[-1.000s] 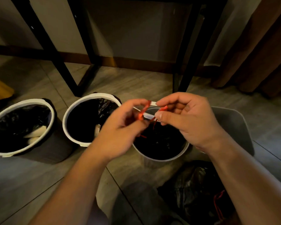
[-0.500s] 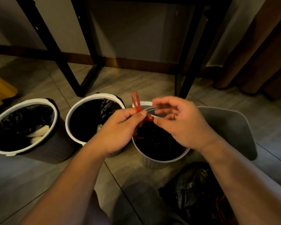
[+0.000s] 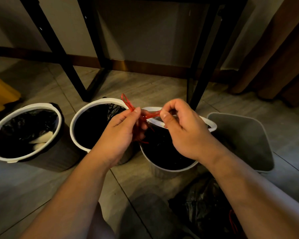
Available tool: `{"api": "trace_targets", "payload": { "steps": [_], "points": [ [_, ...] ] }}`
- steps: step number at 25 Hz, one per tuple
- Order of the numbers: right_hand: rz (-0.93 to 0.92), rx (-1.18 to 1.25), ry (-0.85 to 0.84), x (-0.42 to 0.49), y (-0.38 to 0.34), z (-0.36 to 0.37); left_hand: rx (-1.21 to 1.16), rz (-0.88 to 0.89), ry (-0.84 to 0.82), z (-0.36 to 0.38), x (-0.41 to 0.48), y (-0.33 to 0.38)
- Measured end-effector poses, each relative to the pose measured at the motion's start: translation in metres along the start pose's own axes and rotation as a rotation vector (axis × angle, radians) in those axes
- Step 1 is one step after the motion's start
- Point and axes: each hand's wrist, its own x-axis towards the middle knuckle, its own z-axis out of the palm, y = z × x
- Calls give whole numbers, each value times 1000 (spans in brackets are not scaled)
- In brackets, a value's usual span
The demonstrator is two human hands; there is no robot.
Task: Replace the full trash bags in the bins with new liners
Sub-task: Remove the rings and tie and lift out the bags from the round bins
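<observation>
Three round white-rimmed bins stand on the floor, each lined with a black bag: a left bin [image 3: 0,128], a middle bin [image 3: 79,112] and a right bin [image 3: 164,169]. Above the right bin, my left hand [image 3: 121,133] and my right hand [image 3: 183,131] each pinch the red drawstring [image 3: 151,115] of its black bag [image 3: 162,152]. One red loop sticks up past my left thumb. The string is stretched between my hands. A tied black bag [image 3: 202,207] with a red string lies on the floor at the bottom right.
A grey rectangular bin [image 3: 245,140] with no liner stands at the right. Black table legs [image 3: 62,54] rise behind the bins, before a wall with a brown skirting. A brown curtain [image 3: 274,57] hangs at the far right. A yellow object [image 3: 0,95] sits at the left edge.
My hands have drawn apart, pulling the red drawstring sideways between them. The red loop by my left thumb now tilts leftward instead of standing straight up.
</observation>
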Motion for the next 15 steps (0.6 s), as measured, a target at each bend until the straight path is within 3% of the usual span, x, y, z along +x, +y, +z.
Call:
{"api": "trace_targets", "payload": {
  "steps": [3, 7, 9, 12, 15],
  "points": [
    [27, 119, -149, -5, -3, 0, 82, 33, 36, -5, 3, 1],
    [-54, -148, -327, -14, -5, 22, 372, 240, -26, -11, 5, 9],
    [-118, -210, -289, -13, -2, 31, 545, 305, -37, -14, 2, 12],
    [-186, -283, -100, -11, 4, 35, 762, 378, 23, -16, -6, 13],
    [-112, -292, 23, -11, 6, 38, 872, 496, 13, -16, -14, 10]
  ]
}}
